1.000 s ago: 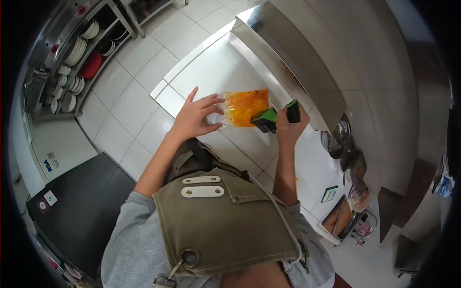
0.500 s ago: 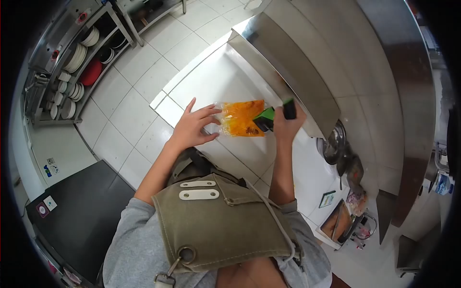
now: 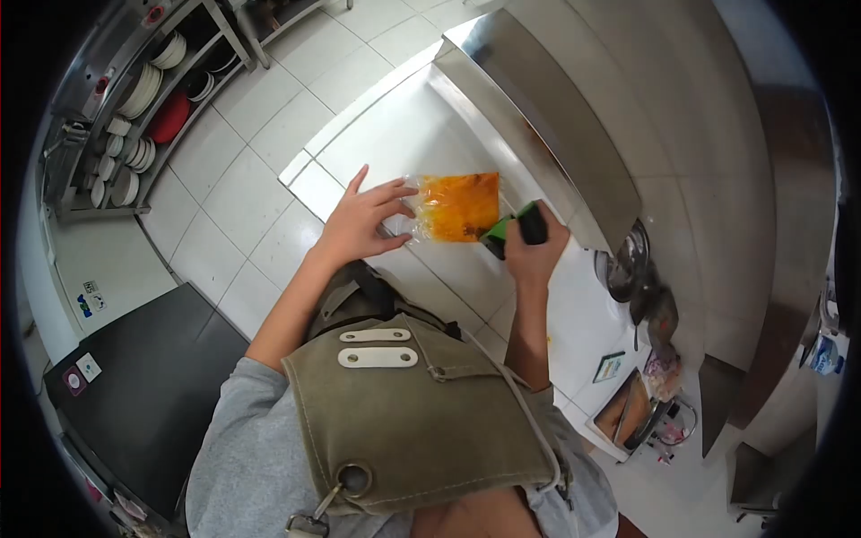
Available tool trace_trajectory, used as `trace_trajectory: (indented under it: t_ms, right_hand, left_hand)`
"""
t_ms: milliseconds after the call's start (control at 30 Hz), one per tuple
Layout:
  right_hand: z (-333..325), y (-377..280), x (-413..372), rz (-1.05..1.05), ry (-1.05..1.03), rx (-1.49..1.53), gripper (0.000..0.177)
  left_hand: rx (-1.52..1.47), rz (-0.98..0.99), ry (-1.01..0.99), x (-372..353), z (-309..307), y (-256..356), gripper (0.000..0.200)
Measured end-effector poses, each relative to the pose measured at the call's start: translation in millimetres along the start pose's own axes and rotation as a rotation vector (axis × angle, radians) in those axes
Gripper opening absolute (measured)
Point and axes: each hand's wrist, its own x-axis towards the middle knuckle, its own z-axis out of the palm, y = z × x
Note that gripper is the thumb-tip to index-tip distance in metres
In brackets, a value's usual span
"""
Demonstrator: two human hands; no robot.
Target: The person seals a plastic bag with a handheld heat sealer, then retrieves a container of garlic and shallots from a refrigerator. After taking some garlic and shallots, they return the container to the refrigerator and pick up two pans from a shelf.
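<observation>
A clear plastic bag of orange sauce-like contents (image 3: 459,208) lies flat on the white tiled counter (image 3: 377,121). My left hand (image 3: 363,222) is at the bag's left end, fingers spread and fingertips on the loose, clear plastic. In my right hand (image 3: 536,251) is a black and green hand tool (image 3: 533,224), gripped with the fingers wrapped round its black handle. Its green and black front end is at the bag's lower right corner, close to dark marks there. The exact kind of tool cannot be made out.
A steel panel (image 3: 547,125) runs along the counter's far side. Metal bowls (image 3: 623,264), a small green-edged card (image 3: 609,367) and a tray with brown contents (image 3: 621,411) are on the right. Plates (image 3: 142,91) fill a rack at left, above a black-topped unit (image 3: 148,386).
My right hand has moved the tool slightly down, from the bag's right edge to its lower right corner. The bag appears slightly higher in view. My left hand keeps its spread pose.
</observation>
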Motion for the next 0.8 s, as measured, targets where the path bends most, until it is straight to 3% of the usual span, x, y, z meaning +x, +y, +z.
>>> trace_trajectory:
  t_ms: [67,100,133,200,333,400,467,600,667,800]
  right_hand:
    - [-9,-3,7,0.119,0.197,0.331,0.017]
    - [-19,-13,10,0.143,0.192,0.379,0.015]
    - [-12,-10,6,0.151,0.181,0.378,0.015]
    - [11,1,2,0.107,-0.025,0.016,0.013]
    - [-1,-5,6,0.096,0.187,0.233,0.019]
    - [-4,0,0,0.173,0.142,0.292,0.023]
    - [17,14,-6,0.112,0.058,0.069,0.022]
    - [3,13,-5,0.233,0.152,0.296,0.027]
    - [-10,8,-7,0.305,0.034,0.304,0.029]
    - [4,15,-7,0.234,0.112,0.144,0.018]
  left_hand:
    - [0.002,0.007,0.005,4,-1,-4,0.026]
    - [-0.004,0.006,-0.013,-1,1,-3,0.026]
    - [-0.010,-0.005,-0.018,-4,2,-1,0.026]
    - [-0.014,-0.002,-0.001,-1,-1,0,0.026]
    - [-0.004,0.008,-0.024,-2,1,-4,0.026]
    - [-0.012,-0.001,-0.005,-2,2,-3,0.025]
    - [-0.008,0.018,0.013,-1,1,-3,0.025]
    - [0.007,0.025,-0.005,0,0,-3,0.024]
    - [0.014,0.014,-0.018,-5,2,-1,0.023]
    - [-0.007,0.022,-0.010,-3,0,-2,0.024]
